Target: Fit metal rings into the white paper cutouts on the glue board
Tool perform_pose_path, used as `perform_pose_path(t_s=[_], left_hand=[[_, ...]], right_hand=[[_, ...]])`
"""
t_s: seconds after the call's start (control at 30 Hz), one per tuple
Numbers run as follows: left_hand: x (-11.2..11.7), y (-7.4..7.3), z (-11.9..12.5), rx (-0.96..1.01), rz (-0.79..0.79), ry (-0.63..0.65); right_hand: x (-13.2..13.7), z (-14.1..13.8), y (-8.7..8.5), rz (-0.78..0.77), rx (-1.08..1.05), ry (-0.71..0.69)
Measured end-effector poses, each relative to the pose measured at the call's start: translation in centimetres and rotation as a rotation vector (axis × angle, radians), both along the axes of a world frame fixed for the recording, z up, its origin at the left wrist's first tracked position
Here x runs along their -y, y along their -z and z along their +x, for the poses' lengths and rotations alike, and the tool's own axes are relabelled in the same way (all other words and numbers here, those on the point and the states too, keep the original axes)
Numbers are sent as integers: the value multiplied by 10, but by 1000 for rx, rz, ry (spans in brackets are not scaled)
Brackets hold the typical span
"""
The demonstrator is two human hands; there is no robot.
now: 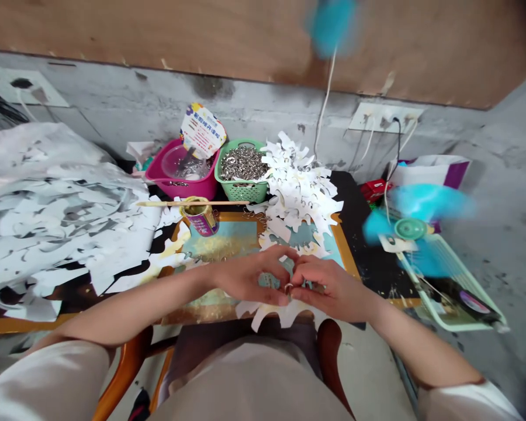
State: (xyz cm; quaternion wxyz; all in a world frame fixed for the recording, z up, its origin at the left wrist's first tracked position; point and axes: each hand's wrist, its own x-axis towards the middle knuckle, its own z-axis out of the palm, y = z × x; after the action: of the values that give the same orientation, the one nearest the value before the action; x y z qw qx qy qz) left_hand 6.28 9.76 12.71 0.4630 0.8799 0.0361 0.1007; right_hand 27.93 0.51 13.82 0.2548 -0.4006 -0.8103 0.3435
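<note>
Two baskets stand near 12 o'clock: a pink one (184, 187) holding a clear plastic bowl (182, 162) with metal bits inside, and a green one (241, 192) heaped with metal rings (244, 164). A printed tin can (200, 217) sits at 11 o'clock under a wooden stick (193, 203). White paper cutouts (298, 187) pile up beyond the hands, with cut paper sheets (56, 204) at 9 o'clock and a green-edged tray (460, 292) at 3. At 6 o'clock, the left hand (249, 278) and right hand (333, 286) press close, their fingertips pinching a small metal ring (288, 287).
</note>
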Motion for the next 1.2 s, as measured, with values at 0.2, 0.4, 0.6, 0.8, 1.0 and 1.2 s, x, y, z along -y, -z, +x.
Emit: perform_pose_path(t_s=[0.2,0.4,0.6,0.8,1.0,1.2], left_hand=[[5,-7,2,60,141,-4],[35,6,-10,99,96,-110],[37,42,-17,77,84,-230],[0,86,-13,-133,266,-394],[-7,127,-3,-41,211,-764],[23,128,5,125,592,-611]], right_hand=[[-3,1,-13,-50,0,-17],[2,-7,1,-124,-304,-101],[6,-13,67,-399,-579,105],[3,2,117,-467,-486,411],[21,-3,145,-240,-95,595],[37,3,165,68,337,745]])
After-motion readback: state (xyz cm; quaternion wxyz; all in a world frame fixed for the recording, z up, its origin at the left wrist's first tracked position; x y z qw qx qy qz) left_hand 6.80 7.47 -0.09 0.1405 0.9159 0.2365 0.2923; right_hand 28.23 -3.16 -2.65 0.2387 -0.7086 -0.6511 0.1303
